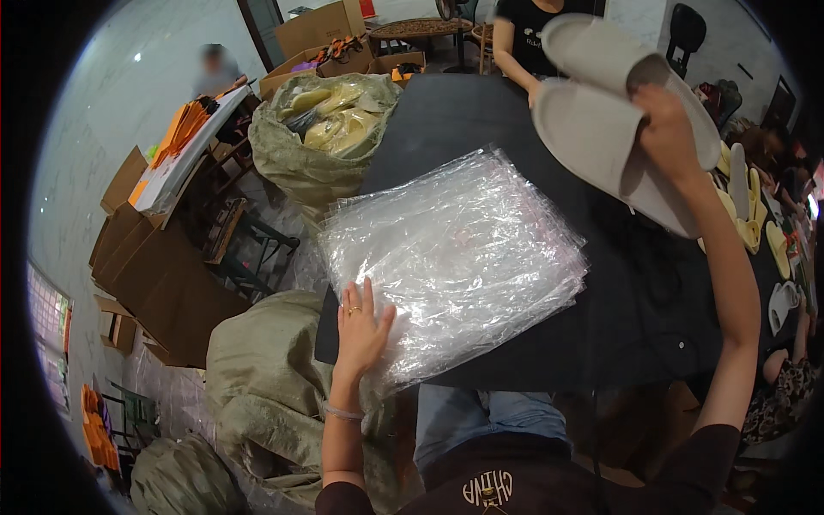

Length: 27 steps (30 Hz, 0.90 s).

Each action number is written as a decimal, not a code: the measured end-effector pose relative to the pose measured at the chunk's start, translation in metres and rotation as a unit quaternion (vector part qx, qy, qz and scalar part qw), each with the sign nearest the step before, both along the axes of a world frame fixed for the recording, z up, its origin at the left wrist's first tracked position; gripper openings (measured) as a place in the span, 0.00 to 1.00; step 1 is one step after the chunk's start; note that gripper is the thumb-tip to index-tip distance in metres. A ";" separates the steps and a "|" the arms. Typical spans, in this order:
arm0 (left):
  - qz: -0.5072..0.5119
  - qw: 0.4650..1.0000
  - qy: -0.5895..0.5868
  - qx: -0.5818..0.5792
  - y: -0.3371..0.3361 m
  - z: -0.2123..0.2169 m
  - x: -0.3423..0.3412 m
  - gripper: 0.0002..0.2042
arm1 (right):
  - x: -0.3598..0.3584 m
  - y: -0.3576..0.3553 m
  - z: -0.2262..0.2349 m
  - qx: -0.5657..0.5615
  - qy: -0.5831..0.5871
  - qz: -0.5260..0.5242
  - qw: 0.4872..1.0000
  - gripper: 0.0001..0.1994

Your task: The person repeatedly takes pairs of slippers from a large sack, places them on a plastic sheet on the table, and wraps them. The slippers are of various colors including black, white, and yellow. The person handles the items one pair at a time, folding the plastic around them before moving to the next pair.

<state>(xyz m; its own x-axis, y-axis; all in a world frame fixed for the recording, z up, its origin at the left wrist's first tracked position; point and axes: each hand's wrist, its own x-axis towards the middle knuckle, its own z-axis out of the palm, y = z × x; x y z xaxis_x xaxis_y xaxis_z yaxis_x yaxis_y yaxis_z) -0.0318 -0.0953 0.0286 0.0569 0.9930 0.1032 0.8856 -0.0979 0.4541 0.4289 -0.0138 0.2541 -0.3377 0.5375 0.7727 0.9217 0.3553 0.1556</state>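
A stack of clear plastic bags [472,249] lies on the black table [438,112], its edges uneven. My left hand [364,336] rests on the near left corner of the bags, fingers spread and holding nothing. Raised over the right side of the table, my right hand [668,133] grips a pair of pale grey-beige slippers [584,142]. The fingers reach under the straps, and the pair is slightly smeared by motion.
Left of the table stands a woven sack [296,167] of bagged yellow slippers. More stuffed sacks [266,369] sit nearer. Yellow slippers [755,210] line the right edge. A person [524,43] stands at the far side; another sits by a white table [193,150].
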 end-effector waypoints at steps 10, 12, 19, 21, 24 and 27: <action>-0.098 0.967 0.171 0.162 0.071 -0.007 -0.039 0.24 | -0.257 -0.038 -0.107 -0.258 0.289 0.324 0.863 0.13; -0.085 0.964 0.210 0.141 0.077 -0.033 -0.049 0.25 | -0.283 -0.038 -0.152 -0.255 0.248 0.313 0.880 0.11; -0.050 0.952 0.279 0.111 0.104 -0.060 -0.040 0.27 | -0.273 -0.035 -0.221 -0.338 0.230 0.214 0.887 0.17; -0.031 0.974 0.207 0.088 0.106 -0.059 -0.039 0.31 | -0.266 -0.032 -0.210 -0.345 0.224 0.210 0.887 0.18; -0.027 0.976 0.198 0.088 0.093 -0.041 -0.021 0.29 | -0.245 -0.016 -0.221 -0.348 0.226 0.136 0.900 0.17; 0.000 0.987 0.146 0.063 0.099 -0.039 -0.016 0.27 | -0.224 -0.018 -0.217 -0.333 0.217 0.079 0.914 0.17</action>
